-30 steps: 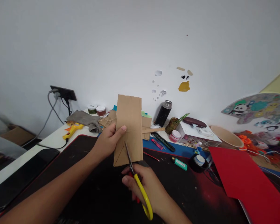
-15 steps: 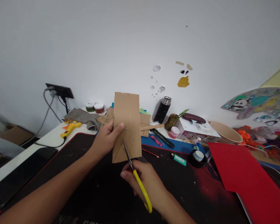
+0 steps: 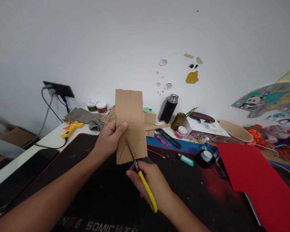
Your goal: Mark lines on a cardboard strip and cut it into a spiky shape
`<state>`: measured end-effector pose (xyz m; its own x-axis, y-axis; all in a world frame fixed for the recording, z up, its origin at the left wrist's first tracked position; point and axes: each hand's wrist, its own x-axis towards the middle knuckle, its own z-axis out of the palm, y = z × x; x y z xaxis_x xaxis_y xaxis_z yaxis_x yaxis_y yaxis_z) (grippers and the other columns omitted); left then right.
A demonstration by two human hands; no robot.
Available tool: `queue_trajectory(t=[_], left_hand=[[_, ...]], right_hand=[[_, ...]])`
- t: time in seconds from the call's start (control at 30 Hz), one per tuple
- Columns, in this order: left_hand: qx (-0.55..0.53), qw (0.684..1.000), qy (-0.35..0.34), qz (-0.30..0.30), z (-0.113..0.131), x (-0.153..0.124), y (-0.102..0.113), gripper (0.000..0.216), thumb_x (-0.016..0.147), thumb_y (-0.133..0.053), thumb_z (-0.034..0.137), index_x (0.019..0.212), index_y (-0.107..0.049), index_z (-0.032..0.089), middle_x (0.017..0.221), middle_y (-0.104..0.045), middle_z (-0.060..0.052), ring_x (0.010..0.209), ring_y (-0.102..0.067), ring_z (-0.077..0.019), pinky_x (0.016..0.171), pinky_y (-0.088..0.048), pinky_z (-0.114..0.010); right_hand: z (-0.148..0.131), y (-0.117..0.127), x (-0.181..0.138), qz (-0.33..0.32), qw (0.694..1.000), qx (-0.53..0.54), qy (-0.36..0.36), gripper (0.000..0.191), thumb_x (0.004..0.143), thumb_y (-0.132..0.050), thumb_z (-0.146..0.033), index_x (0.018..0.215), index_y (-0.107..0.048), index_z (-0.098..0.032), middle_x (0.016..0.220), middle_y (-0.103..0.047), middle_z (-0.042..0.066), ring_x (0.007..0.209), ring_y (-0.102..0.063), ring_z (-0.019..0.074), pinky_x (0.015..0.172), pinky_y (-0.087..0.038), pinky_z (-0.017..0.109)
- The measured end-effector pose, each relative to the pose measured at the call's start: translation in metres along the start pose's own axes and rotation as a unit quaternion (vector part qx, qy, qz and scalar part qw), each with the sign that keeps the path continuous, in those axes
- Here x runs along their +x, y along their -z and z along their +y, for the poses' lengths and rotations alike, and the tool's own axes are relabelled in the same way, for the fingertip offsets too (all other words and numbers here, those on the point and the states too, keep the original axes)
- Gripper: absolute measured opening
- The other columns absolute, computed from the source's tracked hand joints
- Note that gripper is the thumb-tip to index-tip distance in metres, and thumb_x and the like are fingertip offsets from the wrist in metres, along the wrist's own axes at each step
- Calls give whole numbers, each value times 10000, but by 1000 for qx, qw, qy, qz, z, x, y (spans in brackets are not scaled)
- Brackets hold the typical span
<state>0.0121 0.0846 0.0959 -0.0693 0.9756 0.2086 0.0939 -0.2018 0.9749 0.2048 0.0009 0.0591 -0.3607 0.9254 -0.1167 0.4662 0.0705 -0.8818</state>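
My left hand [image 3: 112,137] pinches the left edge of a brown cardboard piece [image 3: 130,109], thumb on its front face. The cardboard is held up, nearly upright, above the dark mat. A slanting line or cut runs across its lower left corner, and a small dark dot marks the lower right. My right hand [image 3: 148,180] grips yellow-handled scissors [image 3: 146,187] below it. One blade lies over the front of the cardboard, pointing up and left; the other seems to be behind it. The fingers inside the handles are partly hidden.
A yellow glue gun [image 3: 72,129] and a black phone [image 3: 21,180] lie left. Behind stand a black thermos [image 3: 168,108], a pink-lidded jar [image 3: 181,132] and a white box [image 3: 205,127]. A green utility knife [image 3: 185,159] lies right of the cardboard, near red card [image 3: 261,174].
The view has tilted slightly downward, so more lettering on the mat shows. Both hands, the cardboard and the scissors keep nearly the same pose relative to each other.
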Motion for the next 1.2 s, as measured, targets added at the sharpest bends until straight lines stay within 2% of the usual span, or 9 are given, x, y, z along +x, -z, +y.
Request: queue_trajectory(t=[0.2, 0.47, 0.93, 1.07, 1.2], left_hand=[[-6, 1000, -4, 0, -5, 2, 0, 524, 909, -769, 707, 1068, -767, 208, 1039, -849, -100, 994, -789, -331, 809, -635, -416], [-10, 1000, -2, -4, -7, 1, 0, 518, 906, -785, 702, 1055, -770, 205, 1033, -851, -102, 979, -787, -328, 799, -624, -404], [11, 1000, -15, -9, -5, 1, 0, 401, 915, -754, 628, 996, -769, 236, 964, -834, -90, 938, -778, -336, 772, -631, -425], [30, 999, -10, -2, -5, 2, 0, 399, 908, -745, 636, 929, -758, 238, 940, -822, -89, 878, -761, -323, 731, -609, -418], [29, 1000, -12, 2, -4, 1, 1, 413, 912, -747, 638, 975, -770, 230, 984, -832, -101, 915, -767, -332, 757, -610, -424]], right_hand=[[-5, 1, 0, -5, 1000, -12, -19, 174, 1038, -708, -321, 910, -729, -205, 679, -636, -18, 535, -581, 135, 547, -435, 236], [1, -1, 2, 21, 999, -45, 11, 201, 997, -727, -304, 832, -666, -207, 773, -700, 9, 666, -626, 156, 629, -433, 252], [1, -6, 1, 24, 997, -65, 26, 215, 1016, -675, -245, 808, -636, -207, 748, -661, 22, 676, -597, 173, 636, -382, 274], [4, -10, 1, 43, 996, -70, 30, 226, 1010, -667, -238, 792, -615, -212, 719, -628, 16, 642, -577, 169, 617, -358, 278], [7, -13, 0, 49, 995, -72, 45, 225, 1011, -646, -225, 791, -598, -214, 722, -631, 21, 647, -588, 174, 615, -350, 282]])
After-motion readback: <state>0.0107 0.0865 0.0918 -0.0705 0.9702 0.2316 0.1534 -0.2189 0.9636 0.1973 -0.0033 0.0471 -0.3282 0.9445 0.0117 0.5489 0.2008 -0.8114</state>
